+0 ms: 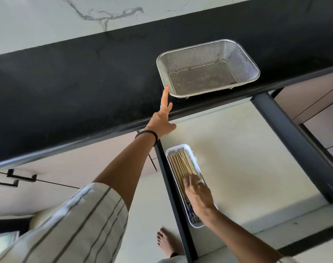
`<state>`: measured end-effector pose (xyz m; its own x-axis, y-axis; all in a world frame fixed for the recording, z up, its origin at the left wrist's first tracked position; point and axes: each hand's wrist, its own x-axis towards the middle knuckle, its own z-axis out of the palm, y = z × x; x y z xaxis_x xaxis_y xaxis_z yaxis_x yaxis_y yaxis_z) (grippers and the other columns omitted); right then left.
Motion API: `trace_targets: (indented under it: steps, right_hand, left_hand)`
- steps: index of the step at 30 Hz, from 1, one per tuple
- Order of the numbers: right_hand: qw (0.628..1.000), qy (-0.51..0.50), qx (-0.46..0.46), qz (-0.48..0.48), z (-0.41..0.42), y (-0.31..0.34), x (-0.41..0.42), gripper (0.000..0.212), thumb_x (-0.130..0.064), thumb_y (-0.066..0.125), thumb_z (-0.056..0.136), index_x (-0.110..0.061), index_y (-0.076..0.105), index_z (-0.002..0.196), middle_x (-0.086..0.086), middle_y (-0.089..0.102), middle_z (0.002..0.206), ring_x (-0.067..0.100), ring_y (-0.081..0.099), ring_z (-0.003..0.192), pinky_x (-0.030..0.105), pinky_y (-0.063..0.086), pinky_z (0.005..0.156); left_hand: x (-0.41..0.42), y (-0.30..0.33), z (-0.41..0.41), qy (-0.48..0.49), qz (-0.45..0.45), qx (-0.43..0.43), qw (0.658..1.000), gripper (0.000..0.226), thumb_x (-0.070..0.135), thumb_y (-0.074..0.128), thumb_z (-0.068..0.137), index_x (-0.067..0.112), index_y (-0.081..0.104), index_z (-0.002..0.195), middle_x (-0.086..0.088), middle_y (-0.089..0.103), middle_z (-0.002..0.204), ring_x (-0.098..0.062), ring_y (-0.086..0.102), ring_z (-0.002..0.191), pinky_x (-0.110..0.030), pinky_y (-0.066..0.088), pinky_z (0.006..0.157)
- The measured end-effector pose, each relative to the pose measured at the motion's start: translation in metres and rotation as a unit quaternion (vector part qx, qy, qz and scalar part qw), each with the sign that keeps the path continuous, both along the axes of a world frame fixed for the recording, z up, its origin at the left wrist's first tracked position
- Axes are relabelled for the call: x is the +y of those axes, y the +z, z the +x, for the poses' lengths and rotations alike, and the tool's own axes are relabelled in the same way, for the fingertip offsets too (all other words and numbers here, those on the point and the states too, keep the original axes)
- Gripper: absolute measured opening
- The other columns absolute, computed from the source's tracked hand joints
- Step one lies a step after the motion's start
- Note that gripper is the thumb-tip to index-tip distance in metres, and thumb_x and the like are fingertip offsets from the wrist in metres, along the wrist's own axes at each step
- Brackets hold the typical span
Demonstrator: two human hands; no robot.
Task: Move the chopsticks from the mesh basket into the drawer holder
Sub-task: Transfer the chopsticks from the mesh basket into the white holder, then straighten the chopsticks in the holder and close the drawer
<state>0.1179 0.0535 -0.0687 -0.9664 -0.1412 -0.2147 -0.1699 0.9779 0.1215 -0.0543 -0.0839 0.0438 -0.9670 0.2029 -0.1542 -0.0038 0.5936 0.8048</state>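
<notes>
The mesh basket (208,68) sits empty, the chopsticks (182,166) fill the drawer holder (178,149); left hand (161,122) released with a finger at the basket's rim, right hand (197,192) resting loosely on them.

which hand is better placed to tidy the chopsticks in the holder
Right. The right hand already rests on the chopsticks inside the white holder in the drawer, while the left hand stretches up to the mesh basket rim on the counter.

A black stone countertop (70,76) runs across the view under a white marble-veined wall (48,18). Below it stand cream cabinet fronts (70,160) with black handles (15,178). The pale floor (146,209) lies in soft daylight.
</notes>
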Motion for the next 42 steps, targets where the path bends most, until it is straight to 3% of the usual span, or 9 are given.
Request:
trace_targets:
  steps: [5,9,14,19,21,23,33,38,42]
  right_hand:
    - [0.998,0.044,-0.03,0.027,0.007,-0.013,0.013,0.032,-0.003,0.087,0.04,0.003,0.074,0.069,0.015,0.067,0.08,0.021,0.066,0.058,0.025,0.059,0.054]
    - [0.995,0.084,-0.032,0.043,0.012,-0.018,0.018,0.025,-0.006,0.072,0.071,0.003,0.074,0.094,0.019,0.064,0.112,0.024,0.066,0.097,0.027,0.056,0.087]
    - [0.998,0.05,-0.037,-0.017,0.022,-0.007,0.018,0.026,-0.018,0.085,0.056,-0.006,0.079,0.079,0.015,0.069,0.118,0.019,0.071,0.096,0.025,0.058,0.08]
    - [0.986,0.024,-0.127,-0.103,0.033,-0.015,0.028,0.044,-0.001,0.04,0.094,0.009,0.042,0.137,0.028,0.01,0.156,0.035,0.027,0.143,0.037,0.024,0.119]
    - [0.981,0.027,-0.148,-0.121,0.032,-0.017,0.033,0.051,-0.001,0.041,0.093,0.008,0.032,0.142,0.025,0.005,0.158,0.034,0.02,0.145,0.037,0.021,0.12]
    - [0.977,0.04,-0.159,-0.134,0.032,-0.019,0.037,0.058,0.0,0.042,0.091,0.007,0.023,0.146,0.023,0.001,0.159,0.034,0.015,0.146,0.036,0.02,0.121]
    - [0.961,0.054,-0.199,-0.184,0.026,-0.018,0.041,0.068,-0.011,0.042,0.095,0.0,0.003,0.151,0.022,-0.008,0.159,0.036,0.004,0.148,0.04,0.018,0.121]
    - [0.953,0.065,-0.226,-0.19,0.016,-0.013,0.043,0.09,-0.028,0.06,0.09,0.002,0.0,0.15,0.02,-0.009,0.159,0.037,0.004,0.148,0.04,0.019,0.12]
    - [0.95,0.027,-0.236,-0.203,0.01,-0.007,0.037,0.075,-0.009,0.057,0.09,0.006,0.012,0.148,0.025,0.0,0.157,0.038,0.017,0.145,0.04,0.025,0.118]
  left_hand:
    - [0.0,-0.003,-0.002,-0.005,-0.01,0.017,1.0,0.123,-0.013,0.061,0.076,0.047,-0.025,0.142,-0.005,0.017,0.158,0.004,0.039,0.059,-0.024,0.053,0.074]
    - [0.0,-0.003,-0.003,0.002,-0.024,0.018,1.0,0.124,-0.013,0.062,0.077,0.045,-0.026,0.142,-0.005,0.018,0.157,0.01,0.044,0.055,-0.02,0.053,0.069]
    - [0.002,0.001,0.001,0.01,-0.065,0.019,0.998,0.113,-0.006,0.061,0.081,0.04,-0.018,0.147,-0.007,0.028,0.154,0.001,0.051,0.055,-0.008,0.048,0.053]
    - [0.005,-0.005,0.035,0.013,-0.052,0.077,0.996,0.116,-0.014,0.054,0.076,0.043,-0.019,0.145,-0.009,0.028,0.154,-0.008,0.058,0.058,-0.027,0.051,0.056]
    - [0.008,-0.021,0.059,0.021,-0.072,0.125,0.989,0.112,-0.013,0.057,0.074,0.034,-0.012,0.149,-0.01,0.024,0.156,-0.026,0.059,0.108,-0.041,0.051,0.09]
    - [0.011,-0.042,0.083,0.024,-0.113,0.148,0.982,0.103,-0.002,0.064,0.08,0.024,-0.006,0.15,-0.009,0.016,0.158,-0.03,0.023,0.142,-0.048,0.026,0.115]
    - [0.015,-0.097,0.189,-0.06,-0.3,-0.077,0.949,0.111,0.062,0.062,0.079,0.024,-0.014,0.15,0.001,-0.019,0.157,-0.023,-0.018,0.144,-0.046,-0.011,0.115]
    - [0.034,-0.1,0.214,-0.078,-0.366,-0.116,0.92,0.122,0.073,0.06,0.071,0.02,-0.017,0.15,-0.001,-0.024,0.156,-0.025,-0.025,0.142,-0.05,-0.016,0.112]
    - [0.047,-0.098,0.217,-0.061,-0.396,-0.126,0.908,0.127,0.076,0.061,0.067,0.016,-0.016,0.15,-0.002,-0.019,0.158,-0.024,-0.023,0.143,-0.051,-0.016,0.112]
